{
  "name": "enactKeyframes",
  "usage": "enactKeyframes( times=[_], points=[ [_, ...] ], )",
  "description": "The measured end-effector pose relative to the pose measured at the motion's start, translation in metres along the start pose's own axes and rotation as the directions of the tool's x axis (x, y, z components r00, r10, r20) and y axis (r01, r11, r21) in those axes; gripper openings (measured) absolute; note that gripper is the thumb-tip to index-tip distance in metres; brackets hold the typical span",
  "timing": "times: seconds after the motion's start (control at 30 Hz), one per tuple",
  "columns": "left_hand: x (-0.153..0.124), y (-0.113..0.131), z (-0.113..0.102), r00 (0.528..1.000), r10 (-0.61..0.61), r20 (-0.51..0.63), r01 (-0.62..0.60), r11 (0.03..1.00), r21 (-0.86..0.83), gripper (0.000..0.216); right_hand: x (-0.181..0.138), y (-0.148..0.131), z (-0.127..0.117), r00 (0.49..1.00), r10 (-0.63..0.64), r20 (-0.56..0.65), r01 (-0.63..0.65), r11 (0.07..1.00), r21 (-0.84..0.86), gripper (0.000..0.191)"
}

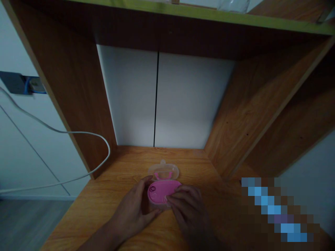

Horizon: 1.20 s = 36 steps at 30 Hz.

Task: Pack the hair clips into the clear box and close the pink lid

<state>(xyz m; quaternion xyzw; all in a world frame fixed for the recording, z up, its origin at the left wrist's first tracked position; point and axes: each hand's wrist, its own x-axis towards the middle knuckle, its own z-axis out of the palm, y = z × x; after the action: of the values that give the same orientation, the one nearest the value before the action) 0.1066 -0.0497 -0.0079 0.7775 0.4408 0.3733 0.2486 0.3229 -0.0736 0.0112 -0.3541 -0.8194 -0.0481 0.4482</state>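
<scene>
A small oval pink box [162, 191] sits on the wooden desktop, its clear lid [164, 171] open towards the back. Two pink strips show inside the lid. My left hand [136, 205] grips the box from the left, fingers at its far edge and thumb at its near side. Over the box's right part, my right hand [190, 205] has its fingers pinched together. A dark ring-shaped loop [152, 188] lies at the left of the pink surface. Small pale marks or loops [165, 198] show at my right fingertips; whether the fingers hold one is unclear.
Wooden side panels [240, 115] and a white back panel [193, 101] enclose the desktop [131, 160], under a shelf with a yellow-green edge [157, 7]. A white cable [78, 132] loops in from the left. A pixelated patch covers the lower right.
</scene>
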Motion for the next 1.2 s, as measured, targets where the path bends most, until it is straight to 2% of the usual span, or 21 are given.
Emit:
enactKeyframes(
  times=[0.2, 0.37, 0.53, 0.73, 0.87, 1.07, 1.2],
  points=[
    [-0.001, 0.012, -0.001, 0.996, 0.048, 0.071, -0.051, 0.998, 0.045, 0.073, 0.0, -0.003, 0.001, 1.0, -0.013, -0.014, 0.013, 1.0, -0.012, 0.015],
    [-0.003, 0.018, 0.001, 0.993, 0.085, 0.083, -0.093, 0.99, 0.104, 0.068, 0.005, -0.01, 0.002, 0.998, -0.028, -0.056, 0.028, 1.0, 0.002, 0.011],
    [-0.003, 0.017, 0.004, 0.99, 0.123, 0.07, -0.132, 0.981, 0.141, 0.068, 0.005, -0.01, 0.002, 0.995, -0.032, 0.096, 0.039, 0.997, -0.063, 0.014],
    [-0.003, 0.016, 0.003, 0.987, 0.135, 0.081, -0.147, 0.975, 0.164, 0.066, 0.005, -0.011, 0.002, 0.992, 0.038, 0.122, -0.026, 0.995, -0.093, 0.013],
    [-0.004, 0.017, 0.002, 0.986, 0.145, 0.086, -0.158, 0.973, 0.166, 0.067, 0.007, -0.014, -0.001, 0.984, 0.036, 0.175, -0.012, 0.991, -0.137, 0.023],
    [-0.003, 0.018, 0.001, 0.988, 0.121, 0.099, -0.135, 0.98, 0.145, 0.068, 0.005, -0.01, -0.004, 0.992, 0.052, 0.115, -0.041, 0.994, -0.097, 0.037],
    [-0.003, 0.015, -0.001, 0.99, 0.111, 0.088, -0.124, 0.981, 0.15, 0.071, -0.004, 0.009, -0.004, 0.974, 0.221, -0.038, -0.224, 0.972, -0.078, 0.03]
  ],
)
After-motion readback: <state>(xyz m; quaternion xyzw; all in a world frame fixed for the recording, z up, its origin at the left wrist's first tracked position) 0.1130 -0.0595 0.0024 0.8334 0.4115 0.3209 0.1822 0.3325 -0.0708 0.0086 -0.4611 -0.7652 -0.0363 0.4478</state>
